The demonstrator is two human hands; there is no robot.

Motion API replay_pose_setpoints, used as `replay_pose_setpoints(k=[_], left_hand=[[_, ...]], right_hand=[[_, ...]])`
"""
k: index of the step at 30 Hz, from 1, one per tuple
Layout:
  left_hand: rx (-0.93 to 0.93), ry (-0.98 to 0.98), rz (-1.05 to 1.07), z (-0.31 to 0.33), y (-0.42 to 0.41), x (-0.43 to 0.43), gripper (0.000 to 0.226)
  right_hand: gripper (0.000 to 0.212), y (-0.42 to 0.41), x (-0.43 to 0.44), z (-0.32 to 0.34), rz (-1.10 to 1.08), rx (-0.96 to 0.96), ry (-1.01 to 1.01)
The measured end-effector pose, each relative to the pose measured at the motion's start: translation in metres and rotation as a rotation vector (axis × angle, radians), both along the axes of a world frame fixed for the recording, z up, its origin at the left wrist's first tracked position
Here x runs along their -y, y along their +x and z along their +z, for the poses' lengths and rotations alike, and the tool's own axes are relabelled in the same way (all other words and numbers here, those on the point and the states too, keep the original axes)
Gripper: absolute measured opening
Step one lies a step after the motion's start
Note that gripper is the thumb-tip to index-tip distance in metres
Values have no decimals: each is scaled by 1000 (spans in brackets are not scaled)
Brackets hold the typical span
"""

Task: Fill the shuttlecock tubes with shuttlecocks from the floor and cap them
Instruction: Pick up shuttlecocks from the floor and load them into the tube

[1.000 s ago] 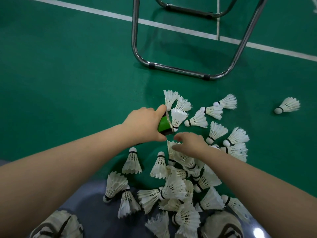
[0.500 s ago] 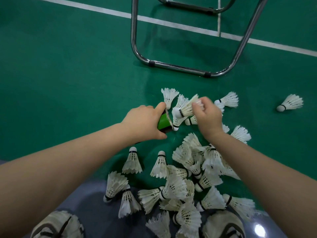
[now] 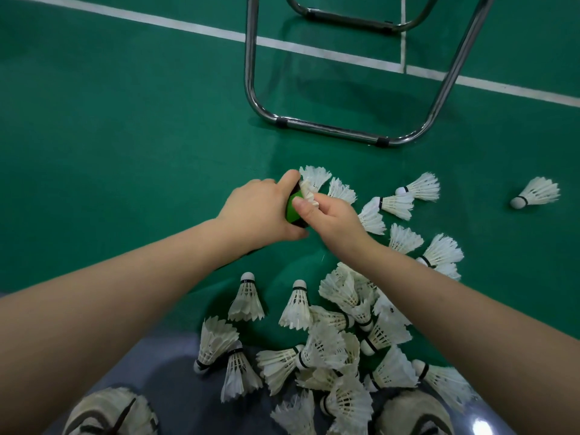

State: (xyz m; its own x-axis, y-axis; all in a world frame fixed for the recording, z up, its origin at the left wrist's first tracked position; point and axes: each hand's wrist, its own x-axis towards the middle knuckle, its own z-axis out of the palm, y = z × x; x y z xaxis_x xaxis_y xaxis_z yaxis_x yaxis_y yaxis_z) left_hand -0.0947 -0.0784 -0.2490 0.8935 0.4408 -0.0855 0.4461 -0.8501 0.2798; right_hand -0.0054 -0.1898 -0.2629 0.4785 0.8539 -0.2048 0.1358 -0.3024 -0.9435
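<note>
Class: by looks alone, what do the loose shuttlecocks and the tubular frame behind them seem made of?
Shuttlecocks: likely real feathers, matte white, with separate vanes and visible quills; the rounded base could be cork or foam. Frame: bent metal tubing, polished, showing bright mirror-like highlights.

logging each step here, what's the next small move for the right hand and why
Probably press the shuttlecock deeper into the tube. The left hand grips the green tube, and the right hand pinches the shuttlecock at its mouth, where the feathers stick out past the rim, so it looks only partly seated.
</note>
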Motion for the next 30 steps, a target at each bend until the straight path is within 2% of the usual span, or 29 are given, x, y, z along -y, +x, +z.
replay_pose_setpoints(k=[3, 6, 9, 11, 16, 22, 26, 30], left_hand=[[12, 10, -19, 2, -2, 1, 64], [12, 14, -48, 3, -4, 3, 66], [11, 24, -75, 2, -7, 5, 69], [10, 24, -78, 2, -8, 7, 68], [9, 33, -79, 3, -8, 9, 68], [27, 20, -63, 14, -10, 9, 68], [118, 19, -16, 35, -4, 2, 72], [219, -8, 27, 61, 4, -1, 74]], right_hand=[[18, 6, -1, 1, 120, -144, -28], [39, 10, -3, 4, 247, -148, -127], [12, 10, -5, 13, 363, -179, -231], [12, 13, -5, 19, 417, -171, -277], [15, 17, -5, 25, 514, -70, -352], [15, 9, -10, 43, 498, 50, -408], [37, 13, -20, 74, 473, 243, -437], [41, 20, -30, 111, 471, 427, -469]])
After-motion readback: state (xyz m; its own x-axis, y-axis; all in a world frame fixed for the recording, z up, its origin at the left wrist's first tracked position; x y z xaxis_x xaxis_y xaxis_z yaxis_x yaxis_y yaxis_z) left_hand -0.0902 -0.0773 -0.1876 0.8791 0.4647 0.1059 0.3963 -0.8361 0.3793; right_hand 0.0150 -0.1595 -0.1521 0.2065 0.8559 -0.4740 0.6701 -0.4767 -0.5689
